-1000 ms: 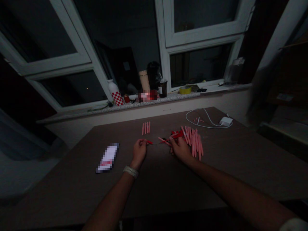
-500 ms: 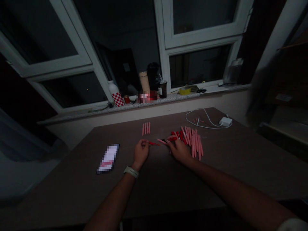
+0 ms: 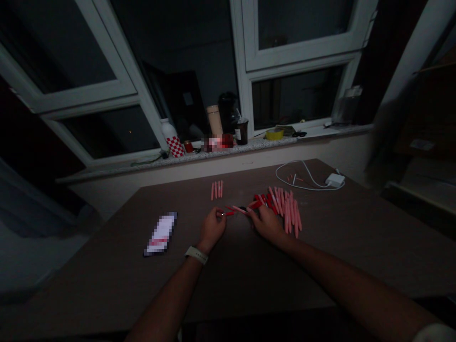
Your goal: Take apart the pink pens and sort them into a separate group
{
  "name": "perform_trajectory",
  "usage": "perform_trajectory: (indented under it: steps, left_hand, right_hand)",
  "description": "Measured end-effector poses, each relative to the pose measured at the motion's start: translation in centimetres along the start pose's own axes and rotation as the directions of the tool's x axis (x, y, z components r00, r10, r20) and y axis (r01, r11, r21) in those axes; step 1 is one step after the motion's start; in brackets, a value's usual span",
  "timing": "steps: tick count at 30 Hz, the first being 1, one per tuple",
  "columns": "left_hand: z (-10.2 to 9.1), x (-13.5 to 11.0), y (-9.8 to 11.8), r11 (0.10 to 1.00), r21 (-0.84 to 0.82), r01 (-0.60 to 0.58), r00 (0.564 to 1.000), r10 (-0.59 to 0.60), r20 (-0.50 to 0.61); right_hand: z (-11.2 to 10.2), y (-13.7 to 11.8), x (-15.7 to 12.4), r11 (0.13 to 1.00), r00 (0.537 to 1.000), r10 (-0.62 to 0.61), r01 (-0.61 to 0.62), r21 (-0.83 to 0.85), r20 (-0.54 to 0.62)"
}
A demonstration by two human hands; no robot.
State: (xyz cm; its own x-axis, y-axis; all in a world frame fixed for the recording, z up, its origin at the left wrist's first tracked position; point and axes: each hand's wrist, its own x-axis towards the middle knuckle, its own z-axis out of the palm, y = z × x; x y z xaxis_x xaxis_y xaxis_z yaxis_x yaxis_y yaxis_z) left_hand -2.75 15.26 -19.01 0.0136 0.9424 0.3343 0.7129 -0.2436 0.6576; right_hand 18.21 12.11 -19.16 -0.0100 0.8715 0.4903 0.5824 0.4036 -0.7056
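My left hand (image 3: 213, 229), with a watch (image 3: 196, 254) on its wrist, is closed in a pinch on a slim red pen part (image 3: 230, 213). Facing it, my right hand (image 3: 266, 223) grips a pink pen piece (image 3: 238, 209) with a dark section, and a red part (image 3: 255, 204) shows at its fingers. The tips of the held pieces lie close together; whether they touch I cannot tell. Just beyond the right hand is a heap of pink pens (image 3: 292, 213) with red pieces (image 3: 273, 205) among them. Several pink pens (image 3: 216, 190) stand apart in a neat row farther back.
A phone (image 3: 161, 233) lies left of my hands. At the back right, a white charger (image 3: 335, 180) and its looped cable (image 3: 313, 176) surround small bits. The windowsill holds a checked bottle (image 3: 174, 142), a beige flask (image 3: 214, 121), a dark cup (image 3: 242, 132) and yellow tape (image 3: 274, 134).
My left hand has turned slightly and shifted a little right, and the red pen part in it now sits at another angle. The right hand has hardly moved.
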Motion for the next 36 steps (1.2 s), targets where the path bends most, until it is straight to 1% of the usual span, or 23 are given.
perform_trajectory:
  steps: [5, 10, 13, 16, 19, 21, 24, 28, 32, 36]
  left_hand:
    - [0.0, -0.1, 0.1, 1.0, 0.007, -0.016, 1.0, 0.016, -0.001]
    - [-0.1, -0.2, 0.2, 0.999, 0.037, -0.026, 0.999, 0.025, 0.029]
    - [-0.1, -0.3, 0.2, 0.997, 0.066, -0.044, 0.998, 0.042, 0.039]
    - [0.0, -0.4, 0.1, 0.987, 0.13, -0.098, 0.994, 0.091, 0.062]
    - [0.1, -0.4, -0.2, 0.976, 0.165, -0.145, 0.989, 0.137, 0.058]
    - [0.1, -0.4, -0.2, 0.972, 0.164, -0.166, 0.986, 0.158, 0.059]
    - [0.0, -0.5, -0.1, 0.972, 0.167, -0.166, 0.986, 0.159, 0.056]
    - [-0.1, -0.7, 0.3, 0.975, 0.141, -0.173, 0.985, 0.171, 0.023]
    - [0.0, -0.7, 0.7, 0.967, 0.092, -0.236, 0.972, 0.236, 0.011]
    - [-0.1, -0.9, 1.2, 0.947, 0.051, -0.318, 0.947, 0.315, 0.056]
  right_hand:
    - [-0.1, 0.1, 0.0, 1.0, 0.999, -0.031, 0.03, 0.006, 0.031]
    - [-0.3, -0.1, 0.0, 0.999, 0.999, -0.035, 0.035, 0.029, 0.013]
    - [-0.4, -0.2, 0.0, 0.999, 1.0, -0.016, 0.016, 0.039, 0.005]
    - [-0.3, -0.2, 0.0, 0.999, 1.0, 0.018, -0.019, 0.036, 0.008]
    - [-0.2, -0.2, 0.0, 0.998, 0.998, 0.058, -0.058, 0.04, 0.001]
    - [-0.3, -0.3, -0.1, 0.995, 0.998, 0.06, -0.059, 0.074, -0.008]
    - [-0.4, -0.5, -0.1, 0.991, 0.999, 0.04, -0.039, 0.124, -0.006]
    - [-0.7, -0.9, -0.1, 0.993, 0.999, 0.042, -0.04, 0.115, -0.012]
    - [-0.9, -1.2, 0.0, 0.993, 0.998, 0.05, -0.044, 0.112, -0.049]
    - [-1.0, -1.3, 0.0, 0.991, 0.996, 0.052, -0.042, 0.131, -0.073]
